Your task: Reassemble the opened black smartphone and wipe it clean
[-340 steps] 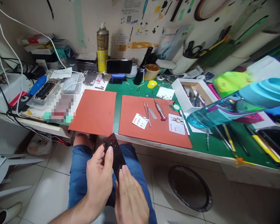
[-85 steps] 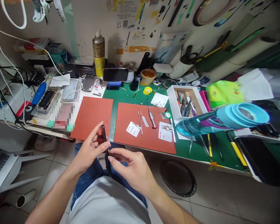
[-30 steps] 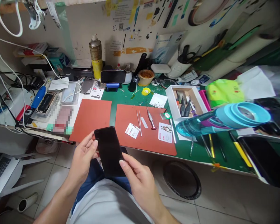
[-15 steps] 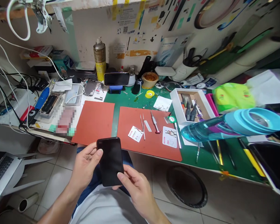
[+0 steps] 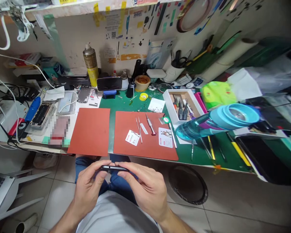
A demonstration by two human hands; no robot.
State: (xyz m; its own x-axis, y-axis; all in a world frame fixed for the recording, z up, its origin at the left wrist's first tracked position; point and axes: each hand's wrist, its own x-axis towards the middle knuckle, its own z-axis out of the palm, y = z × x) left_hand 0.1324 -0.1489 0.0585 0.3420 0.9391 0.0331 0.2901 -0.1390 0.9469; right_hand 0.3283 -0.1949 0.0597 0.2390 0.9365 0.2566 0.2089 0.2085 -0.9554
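Observation:
A black phone [image 5: 113,169] is held edge-on above my lap, its narrow edge facing up toward the camera. My left hand [image 5: 91,184] grips one end, thumb in front and fingers behind. At the other end my right hand [image 5: 144,186] pinches it the same way. Beyond the phone, two red-brown mats [image 5: 90,131] lie on the bench. The right mat [image 5: 145,152] bears tweezers [image 5: 139,129], a screwdriver [image 5: 150,124] and two printed cards [image 5: 132,138]. Most of the phone's faces are hidden by the viewing angle and my fingers.
A blue bottle [image 5: 199,124] leans beside a white box of tools [image 5: 168,103] on the right. Phone parts [image 5: 41,115] and cables lie at the left. A spray can [image 5: 90,64] stands at the back; a dark round bin [image 5: 188,184] is below the bench.
The phone has been tilted from showing its dark screen to showing its edge, and both hands now hold it at opposite ends. The camera view has shifted to the right.

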